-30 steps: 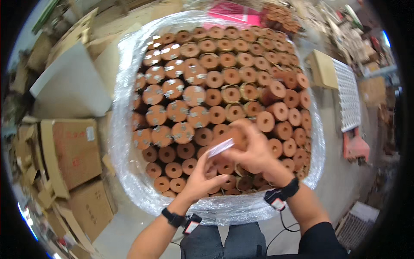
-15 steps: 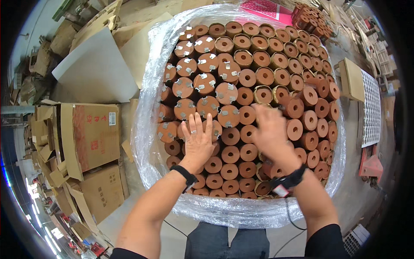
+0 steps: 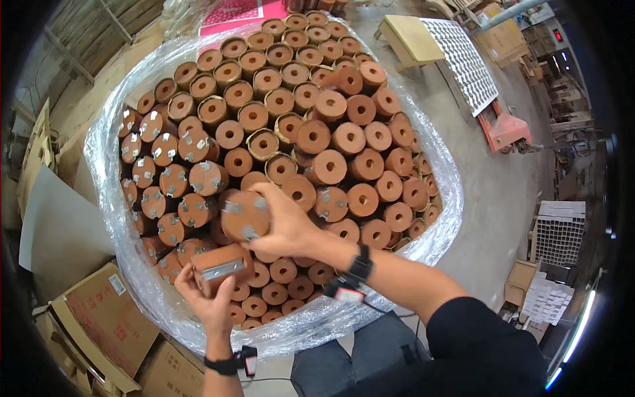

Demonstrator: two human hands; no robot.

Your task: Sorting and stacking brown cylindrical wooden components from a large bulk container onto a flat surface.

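My left hand grips a reddish-brown cylinder lying on its side, with a shiny grey metal strip on the side toward me. Just above it, my right hand has its fingers round a second brown cylinder. That one's end face carries grey metal tabs at its rim and is slightly blurred. Both are held over a dense stack of upright brown cylinders. On the left of the stack stand several with tabbed ends; most others, such as a large one, have a round centre hole.
Clear plastic wrap rings the stack. Cardboard boxes and a pale sheet lie at left. A wooden table, a white patterned panel and a red pallet jack stand at the far right.
The view has turned to the right. My hands were spread low over the stack; now they are closer together, each lifted with a brown cylinder in it.
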